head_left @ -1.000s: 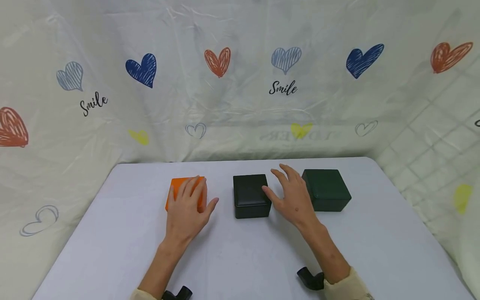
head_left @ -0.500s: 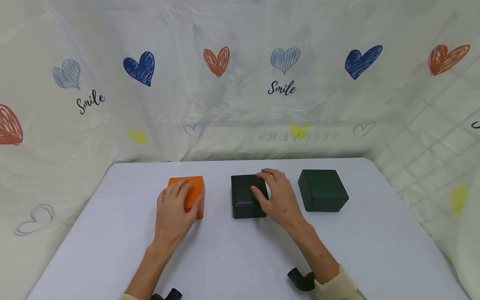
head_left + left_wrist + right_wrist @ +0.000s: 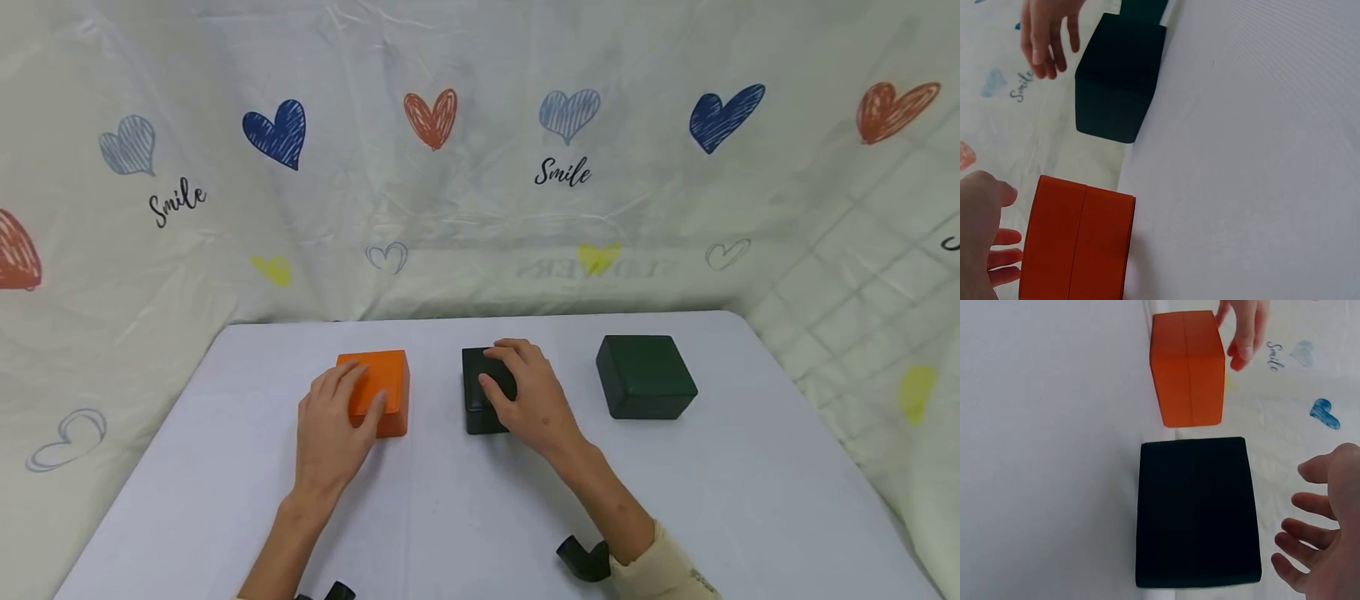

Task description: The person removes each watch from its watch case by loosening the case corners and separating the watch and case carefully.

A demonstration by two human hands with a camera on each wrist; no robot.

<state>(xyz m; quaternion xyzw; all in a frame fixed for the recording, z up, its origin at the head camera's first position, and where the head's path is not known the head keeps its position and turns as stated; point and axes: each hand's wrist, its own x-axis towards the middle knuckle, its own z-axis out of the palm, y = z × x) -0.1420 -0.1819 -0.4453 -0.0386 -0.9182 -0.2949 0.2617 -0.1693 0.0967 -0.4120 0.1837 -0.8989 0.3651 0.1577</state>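
"White tabletop (image 3: 465, 517): what's nearest the hands?"
"Orange box (image 3: 388, 373) beneath the left hand (image 3: 327, 429), black box (image 3: 1197, 512) beneath the right hand (image 3: 534, 404)."
"Gripped?"
"No, fingers apart; whether the left touches, I can't tell. Wide spacing probably gives each hand room."
"Beyond?"
"Dark green box (image 3: 648, 375) to the right, heart-printed sheet (image 3: 480, 200) behind."
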